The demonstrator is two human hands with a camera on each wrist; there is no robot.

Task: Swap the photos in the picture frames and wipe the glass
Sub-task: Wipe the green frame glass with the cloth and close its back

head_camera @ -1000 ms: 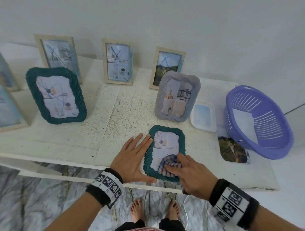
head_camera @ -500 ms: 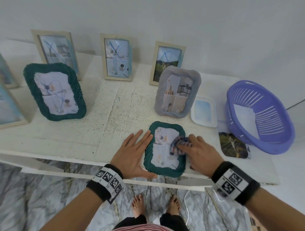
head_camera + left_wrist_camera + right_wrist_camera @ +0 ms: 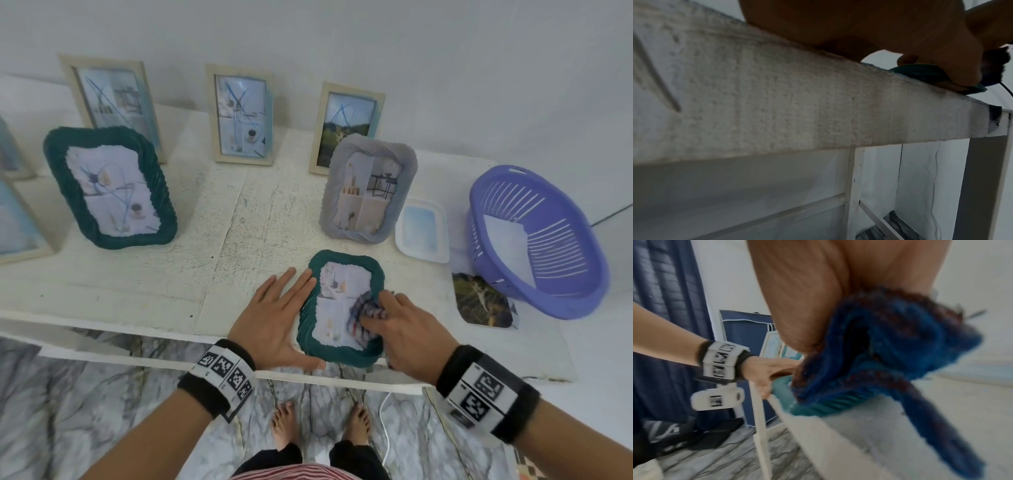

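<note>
A: R hand (image 3: 404,325) w/ the cloth (image 3: 364,313) — where's it at now?

B: Fingers curled round the checked cloth, bunched under the fingertips, pressing it on the glass at the right-middle of the small teal frame (image 3: 342,308). A sec ago it was at the frame's near end, half a sec ago up by the far right corner, now it's dropped back to mid-right. So it's scrubbing back and forth along that side.

A: L hand (image 3: 274,318)?

B: Flat, fingers straight & spread, palm on the table (image 3: 137,284) just left of the frame, thumb along its near-left edge. Hasn't shifted across the pics. Bracing only, not holding anything.

A: Frame itself?

B: Lying face up at the front edge of the table, photo inside, same spot as before. L wrist cam shows mostly the table's front edge, so no extra there.

A: Meaning for the task?

B: I'd say swap's done on this one and the wipe is mid-way; left half of the glass doesn't look covered yet in these passes, can't be sure. Farther out: grey frame (image 3: 368,186) standing behind, big teal frame (image 3: 109,186) at left, wood frames along the wall w/ blue scribbles on the glass. Loose photo (image 3: 481,301) lies beside the purple basket (image 3: 582,298) at right. Prob. more frames to go.
</note>
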